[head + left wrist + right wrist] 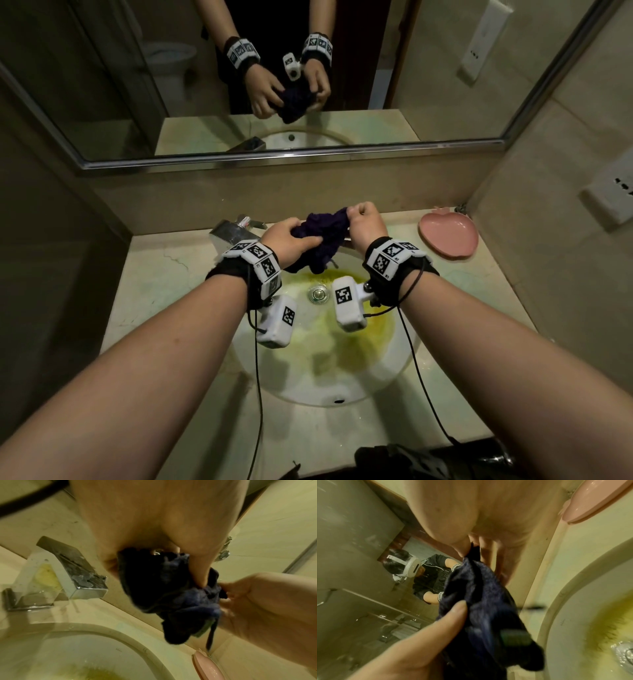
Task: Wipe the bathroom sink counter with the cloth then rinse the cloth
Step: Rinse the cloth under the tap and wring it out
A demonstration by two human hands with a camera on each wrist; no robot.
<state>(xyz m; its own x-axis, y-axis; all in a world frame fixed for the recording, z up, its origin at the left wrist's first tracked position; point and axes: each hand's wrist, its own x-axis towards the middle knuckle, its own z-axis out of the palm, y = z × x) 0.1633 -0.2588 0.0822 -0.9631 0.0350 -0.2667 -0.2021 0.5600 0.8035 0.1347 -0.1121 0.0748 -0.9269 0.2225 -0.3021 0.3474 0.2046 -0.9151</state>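
Note:
A dark purple cloth (pixel 323 238) hangs bunched above the back of the white sink basin (pixel 387 373), held by both hands. My left hand (pixel 291 241) grips its lower left part, thumb across the fabric. My right hand (pixel 364 219) pinches the upper right corner in a closed fist. In the left wrist view the cloth (pixel 171 596) droops from my left hand (pixel 154 534), with the right hand (pixel 248 597) at its side. The right wrist view shows the cloth (pixel 484 615) between my right hand (pixel 479 520) and the left thumb (pixel 452 614). The basin is stained yellow-green around the drain (pixel 318 294).
A chrome faucet (pixel 236 231) stands at the back left of the marble counter (pixel 154 291). A pink apple-shaped dish (pixel 448 234) sits at the back right. A mirror (pixel 274 68) covers the wall behind; tiled walls close in on both sides.

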